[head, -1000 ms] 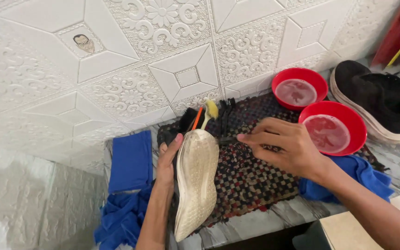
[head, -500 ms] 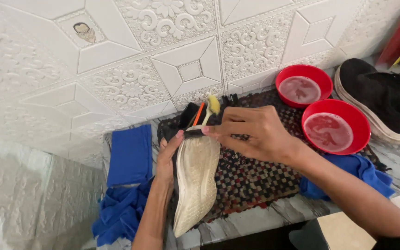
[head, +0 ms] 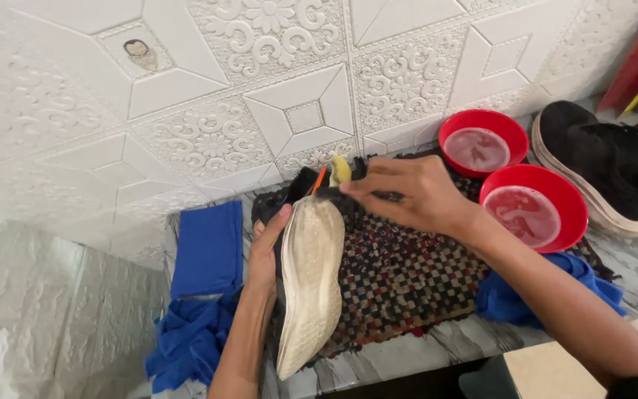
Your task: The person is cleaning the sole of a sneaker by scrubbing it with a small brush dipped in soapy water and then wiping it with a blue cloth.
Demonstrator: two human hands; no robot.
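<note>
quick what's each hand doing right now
Left hand: closed around the side of the shoe, holding it sole-up on the woven mat.
Right hand: closed on a dark brush at the shoe's toe end.

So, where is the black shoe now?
In the head view the black shoe stands at the far right edge, against the white wall, just right of the two red bowls.

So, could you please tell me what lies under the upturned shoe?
The shoe rests on a checkered woven mat, steadied by the left hand. Whatever is directly beneath it is hidden.
</note>
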